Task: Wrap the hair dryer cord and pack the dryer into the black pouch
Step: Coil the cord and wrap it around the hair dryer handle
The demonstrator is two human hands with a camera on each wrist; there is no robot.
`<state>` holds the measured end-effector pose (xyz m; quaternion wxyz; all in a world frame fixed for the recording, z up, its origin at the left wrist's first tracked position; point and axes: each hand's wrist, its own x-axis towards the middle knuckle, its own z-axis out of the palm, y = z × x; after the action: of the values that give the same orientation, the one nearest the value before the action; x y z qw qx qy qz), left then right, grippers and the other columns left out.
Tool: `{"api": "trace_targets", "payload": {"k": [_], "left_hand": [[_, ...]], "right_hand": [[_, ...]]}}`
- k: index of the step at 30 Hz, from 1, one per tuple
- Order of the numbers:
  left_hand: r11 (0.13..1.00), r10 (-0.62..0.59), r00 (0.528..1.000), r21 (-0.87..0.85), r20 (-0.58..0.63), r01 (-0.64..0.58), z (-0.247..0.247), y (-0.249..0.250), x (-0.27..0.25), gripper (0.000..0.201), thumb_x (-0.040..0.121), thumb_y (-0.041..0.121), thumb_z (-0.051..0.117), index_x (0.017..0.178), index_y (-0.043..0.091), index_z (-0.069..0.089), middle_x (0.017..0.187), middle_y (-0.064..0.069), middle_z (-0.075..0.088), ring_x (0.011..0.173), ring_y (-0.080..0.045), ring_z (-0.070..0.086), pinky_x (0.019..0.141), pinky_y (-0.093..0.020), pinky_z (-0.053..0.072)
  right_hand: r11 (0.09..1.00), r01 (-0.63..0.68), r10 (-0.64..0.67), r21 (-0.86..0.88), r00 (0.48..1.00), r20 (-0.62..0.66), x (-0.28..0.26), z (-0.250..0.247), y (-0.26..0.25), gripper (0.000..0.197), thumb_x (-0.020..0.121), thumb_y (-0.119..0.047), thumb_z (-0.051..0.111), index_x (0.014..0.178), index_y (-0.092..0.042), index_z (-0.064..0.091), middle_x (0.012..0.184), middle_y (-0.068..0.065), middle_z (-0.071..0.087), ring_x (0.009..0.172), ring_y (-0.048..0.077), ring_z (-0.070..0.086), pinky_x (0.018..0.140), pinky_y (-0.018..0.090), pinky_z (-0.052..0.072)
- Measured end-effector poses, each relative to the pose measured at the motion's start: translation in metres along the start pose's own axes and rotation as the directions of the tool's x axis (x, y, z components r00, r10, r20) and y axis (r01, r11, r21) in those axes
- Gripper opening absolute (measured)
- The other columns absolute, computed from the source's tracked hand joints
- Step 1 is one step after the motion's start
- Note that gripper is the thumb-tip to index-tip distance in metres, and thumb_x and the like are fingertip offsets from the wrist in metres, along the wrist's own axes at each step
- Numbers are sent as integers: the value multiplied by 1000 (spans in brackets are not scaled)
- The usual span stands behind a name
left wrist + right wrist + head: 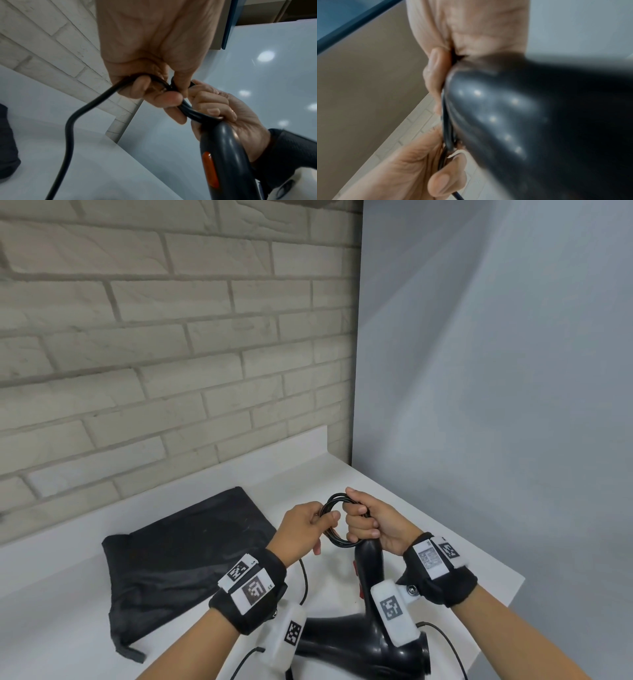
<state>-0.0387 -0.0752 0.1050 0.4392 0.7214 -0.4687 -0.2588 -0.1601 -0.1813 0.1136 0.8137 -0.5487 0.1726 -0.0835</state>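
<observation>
While the right hand (371, 525) grips coiled cord (337, 523) against the dryer (371, 563) handle, left fingers (329, 520) pinching the coil must, I judge, wind the slack.

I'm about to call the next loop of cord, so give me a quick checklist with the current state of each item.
1. Coil held: ok. The right hand grips the cord loops against the end of the hair dryer handle.
2. Feeding hand on cord: ok. The left hand pinches the cord at the coil.
3. Cord fully wrapped: not ok. Loose cord trails down from the left hand.
4. Plug end located: cannot tell.
5. Black pouch within reach: ok, flat on the white counter left of the hands.
6. Pouch mouth open: cannot tell.
</observation>
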Motion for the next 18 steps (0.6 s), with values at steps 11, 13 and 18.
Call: {"api": "trace_targets", "payload": {"k": [11, 13, 18], "left_hand": [[983, -82, 994, -161, 66, 92, -58, -31, -18, 7, 81, 8, 68, 87, 7, 64, 66, 5, 61, 53, -2, 52, 55, -12, 44], [987, -131, 990, -91, 59, 136, -61, -54, -29, 12, 76, 6, 72, 85, 10, 64, 75, 2, 63, 65, -4, 59, 66, -14, 48], [946, -209, 977, 248, -26, 209, -43, -105, -59, 31, 76, 18, 71, 99, 26, 53, 96, 1, 55, 85, -14, 54, 78, -18, 44]], "right_hand": [[999, 20, -20, 36, 1000, -22, 0, -13, -1, 55, 97, -39, 28, 45, -24, 35, 33, -12, 21, 27, 4, 19, 48, 19, 39], [998, 27, -25, 62, 999, -39, 1, -18, 0, 55, 97, -39, 28, 45, -24, 35, 33, -12, 21, 26, 3, 19, 47, 19, 40], [993, 38, -31, 109, 997, -67, 6, -23, 1, 56, 98, -37, 28, 45, -23, 36, 32, -11, 22, 25, 3, 19, 45, 19, 41]]}}
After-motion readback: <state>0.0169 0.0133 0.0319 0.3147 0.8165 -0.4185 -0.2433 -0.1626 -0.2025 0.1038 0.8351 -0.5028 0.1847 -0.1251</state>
